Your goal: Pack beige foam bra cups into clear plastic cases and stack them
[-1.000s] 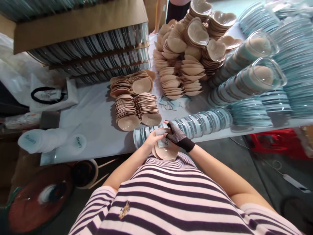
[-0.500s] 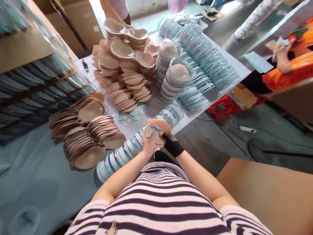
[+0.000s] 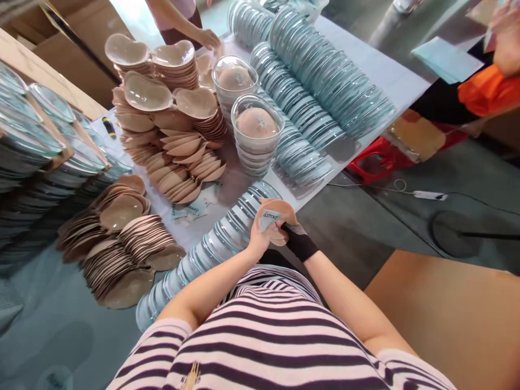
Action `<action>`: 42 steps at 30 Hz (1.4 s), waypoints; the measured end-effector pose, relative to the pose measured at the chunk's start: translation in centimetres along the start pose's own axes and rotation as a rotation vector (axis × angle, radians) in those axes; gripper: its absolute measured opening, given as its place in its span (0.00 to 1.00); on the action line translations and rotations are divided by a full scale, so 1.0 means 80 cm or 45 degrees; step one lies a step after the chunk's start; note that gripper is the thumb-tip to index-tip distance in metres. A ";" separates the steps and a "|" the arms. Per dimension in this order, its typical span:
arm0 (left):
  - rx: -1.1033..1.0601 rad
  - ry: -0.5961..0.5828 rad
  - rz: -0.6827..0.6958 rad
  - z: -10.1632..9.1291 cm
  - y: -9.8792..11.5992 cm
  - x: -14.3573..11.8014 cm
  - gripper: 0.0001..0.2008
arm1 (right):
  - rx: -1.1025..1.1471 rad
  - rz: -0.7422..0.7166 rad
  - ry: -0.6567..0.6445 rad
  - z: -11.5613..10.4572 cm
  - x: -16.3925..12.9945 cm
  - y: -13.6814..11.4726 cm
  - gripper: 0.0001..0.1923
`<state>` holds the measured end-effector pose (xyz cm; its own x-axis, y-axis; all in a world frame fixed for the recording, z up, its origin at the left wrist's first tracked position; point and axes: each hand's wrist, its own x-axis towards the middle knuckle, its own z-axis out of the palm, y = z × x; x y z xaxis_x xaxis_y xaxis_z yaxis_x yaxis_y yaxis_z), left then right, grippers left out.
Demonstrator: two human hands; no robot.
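We stand at a white-covered table on a grey concrete floor. Our bare left hand and black-gloved right hand both close on one beige heart-shaped pad bearing a pale printed label. Beyond our fingertips stand two clear lidded tubs (pads inside); beside them lies one row of clear lids.

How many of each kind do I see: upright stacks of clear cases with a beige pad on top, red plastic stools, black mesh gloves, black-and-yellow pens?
Upright stacks of clear cases topped by a beige pad: 2
Red plastic stool: 1
Black mesh glove on the right hand: 1
Black-and-yellow pen: 1
Total: 5
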<state>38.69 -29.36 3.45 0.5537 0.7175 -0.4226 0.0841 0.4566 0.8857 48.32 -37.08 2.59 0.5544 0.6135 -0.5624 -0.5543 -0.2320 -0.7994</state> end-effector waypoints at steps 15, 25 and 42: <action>1.407 -0.601 0.650 -0.033 0.068 0.150 0.12 | -0.609 -0.574 0.961 -0.099 0.024 -0.032 0.13; 1.524 -0.656 0.579 -0.021 0.058 0.160 0.04 | -0.932 -0.813 0.779 -0.045 0.056 -0.027 0.14; 1.824 -0.501 0.675 -0.024 0.049 0.167 0.06 | -1.482 -0.860 0.445 -0.043 0.036 0.015 0.18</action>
<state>44.84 -16.97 0.96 0.9263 0.3476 -0.1452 0.3748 -0.8123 0.4468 51.40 -38.21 -0.73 0.7255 0.6788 0.1139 0.6143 -0.5640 -0.5518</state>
